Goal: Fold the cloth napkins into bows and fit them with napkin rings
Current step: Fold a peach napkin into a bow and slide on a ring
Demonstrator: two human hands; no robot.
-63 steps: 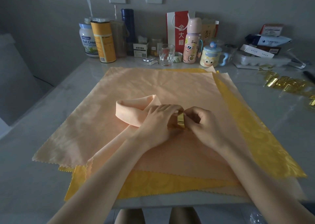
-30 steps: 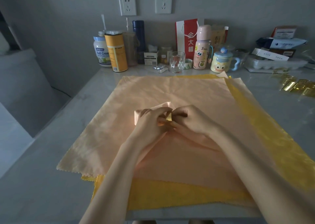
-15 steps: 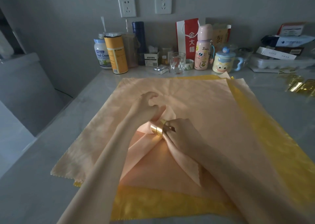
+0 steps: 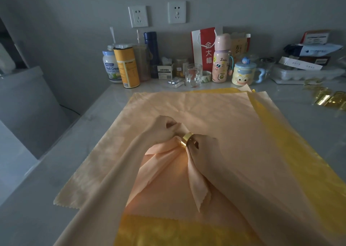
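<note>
Mid-frame, the soft, floppy napkin (image 4: 164, 159) looks light and slippy. The left hand (image 4: 159, 129) pinches its fold and the right hand (image 4: 205, 149) grips the hard gold ring (image 4: 187, 140) — best to hold the cloth right beside the ring.

You are working at a pale grey, marble-look table (image 4: 46, 180). Spread flat before you is a stack of peach and yellow cloth napkins (image 4: 206, 111) with zigzag edges. Along the far edge, by the wall, stand a white jar with a blue lid (image 4: 109, 67), a tall yellow cylindrical canister (image 4: 127, 67), a dark blue flask (image 4: 151, 53), a clear drinking glass (image 4: 193, 75), a red-and-white paper gift bag (image 4: 204, 47), a pink cartoon bottle (image 4: 221, 60) and a yellow cartoon-face mug (image 4: 242, 75). To your right lie a clear plastic egg tray (image 4: 303, 74) and a heap of shiny gold metal bands (image 4: 329, 97).
</note>
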